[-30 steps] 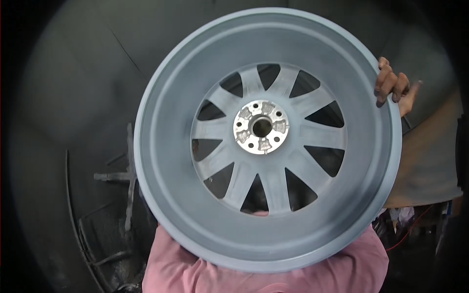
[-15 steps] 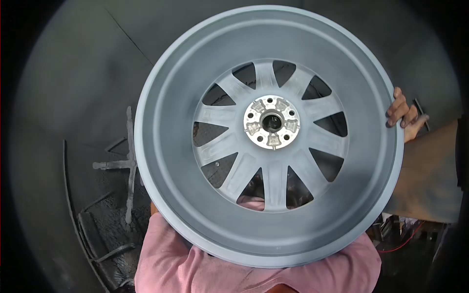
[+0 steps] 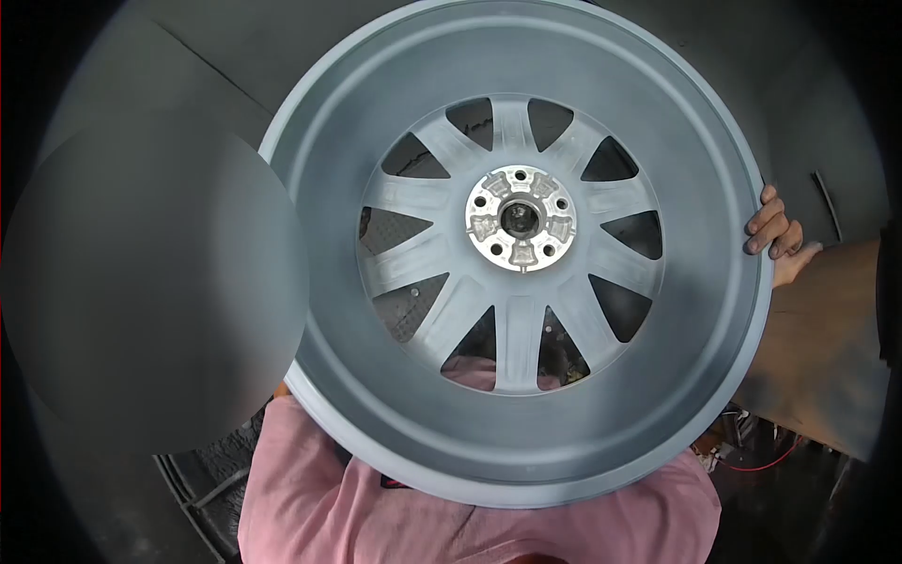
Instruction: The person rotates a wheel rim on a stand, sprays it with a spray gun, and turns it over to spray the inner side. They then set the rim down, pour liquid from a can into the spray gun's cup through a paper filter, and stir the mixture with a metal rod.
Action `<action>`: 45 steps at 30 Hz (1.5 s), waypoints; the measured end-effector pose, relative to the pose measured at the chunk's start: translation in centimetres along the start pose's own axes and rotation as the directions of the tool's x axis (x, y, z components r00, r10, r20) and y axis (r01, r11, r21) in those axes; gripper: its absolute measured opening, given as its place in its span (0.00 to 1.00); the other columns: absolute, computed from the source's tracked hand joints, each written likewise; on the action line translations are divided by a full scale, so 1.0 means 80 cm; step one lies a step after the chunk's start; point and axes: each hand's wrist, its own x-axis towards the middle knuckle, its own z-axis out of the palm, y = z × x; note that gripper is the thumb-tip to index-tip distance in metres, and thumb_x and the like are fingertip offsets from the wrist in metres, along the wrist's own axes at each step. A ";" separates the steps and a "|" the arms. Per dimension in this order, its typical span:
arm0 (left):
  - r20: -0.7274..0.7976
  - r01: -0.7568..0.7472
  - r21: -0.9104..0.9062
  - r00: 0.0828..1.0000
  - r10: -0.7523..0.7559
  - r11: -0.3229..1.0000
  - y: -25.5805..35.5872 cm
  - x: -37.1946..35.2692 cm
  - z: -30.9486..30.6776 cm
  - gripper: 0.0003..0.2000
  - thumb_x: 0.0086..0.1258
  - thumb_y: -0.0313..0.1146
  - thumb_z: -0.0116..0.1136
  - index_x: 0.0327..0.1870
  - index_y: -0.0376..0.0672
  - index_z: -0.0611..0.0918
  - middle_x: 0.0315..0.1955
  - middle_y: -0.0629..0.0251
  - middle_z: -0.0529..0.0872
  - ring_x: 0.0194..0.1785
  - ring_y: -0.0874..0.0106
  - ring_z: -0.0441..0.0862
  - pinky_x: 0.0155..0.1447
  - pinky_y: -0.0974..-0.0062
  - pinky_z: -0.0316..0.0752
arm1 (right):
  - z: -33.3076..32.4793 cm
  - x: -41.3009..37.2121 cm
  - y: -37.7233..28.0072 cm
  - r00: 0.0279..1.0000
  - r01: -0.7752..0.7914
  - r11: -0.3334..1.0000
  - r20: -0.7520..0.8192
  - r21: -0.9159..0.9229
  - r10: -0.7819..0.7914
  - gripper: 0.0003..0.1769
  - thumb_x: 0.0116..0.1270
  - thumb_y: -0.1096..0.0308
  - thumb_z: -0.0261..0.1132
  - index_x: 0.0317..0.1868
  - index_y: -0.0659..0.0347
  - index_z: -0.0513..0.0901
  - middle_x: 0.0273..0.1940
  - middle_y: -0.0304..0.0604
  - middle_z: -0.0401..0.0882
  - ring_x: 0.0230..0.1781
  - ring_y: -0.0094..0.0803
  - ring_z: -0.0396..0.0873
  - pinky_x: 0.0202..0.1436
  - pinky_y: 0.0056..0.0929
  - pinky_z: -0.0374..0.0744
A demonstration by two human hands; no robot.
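Observation:
A large grey alloy wheel rim (image 3: 519,343) fills the middle of the head view, its hollow inner side facing me. Several spokes run out from a bare-metal hub face (image 3: 481,228) with bolt holes and a round centre bore. My right hand (image 3: 772,226) grips the rim's right edge, fingertips curled over the lip onto the inside. My left hand cannot be seen. Only a sliver of skin shows by the pink left sleeve (image 3: 272,451), at the rim's lower left, and the rim or a blurred patch hides the rest.
A blurred grey round patch (image 3: 155,282) covers much of the left side. A brown sheet-like surface (image 3: 817,348) is at the right, with a red cable (image 3: 766,466) and clutter below it. A thin dark strip (image 3: 827,205) lies on the dark floor beyond my right hand.
The wheel rim has shifted slightly up and left in view. The blurred patch has appeared at the left, covering the grey cross-shaped stand seen before. My right hand keeps its hold.

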 end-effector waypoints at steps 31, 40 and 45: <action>-0.365 0.909 -0.390 -0.006 -0.931 0.147 -0.437 -1.093 0.285 0.25 0.71 0.51 0.56 0.40 0.31 0.85 0.33 0.46 0.87 0.36 0.57 0.86 0.45 0.55 0.80 | -0.087 -0.584 0.211 -0.490 -0.523 -0.219 0.080 -0.824 0.868 0.22 0.76 0.51 0.50 0.43 0.60 0.81 0.29 0.44 0.82 0.30 0.38 0.82 0.36 0.41 0.81; -0.989 0.746 -0.072 -0.138 0.048 0.662 -0.418 -1.070 0.010 0.23 0.72 0.50 0.55 0.40 0.33 0.86 0.41 0.39 0.87 0.49 0.44 0.84 0.52 0.50 0.76 | 0.086 -0.543 0.308 -0.536 -0.441 0.073 0.328 -0.894 0.777 0.15 0.75 0.58 0.58 0.46 0.61 0.83 0.32 0.44 0.85 0.28 0.36 0.84 0.29 0.37 0.82; -0.906 0.668 0.088 -0.254 0.337 0.739 -0.219 -1.108 -0.251 0.20 0.70 0.47 0.62 0.45 0.34 0.83 0.41 0.47 0.87 0.47 0.46 0.84 0.53 0.55 0.77 | 0.210 -0.602 0.246 -0.422 -0.347 0.202 0.345 -0.916 0.839 0.14 0.74 0.60 0.62 0.42 0.63 0.86 0.29 0.41 0.84 0.26 0.28 0.80 0.29 0.30 0.79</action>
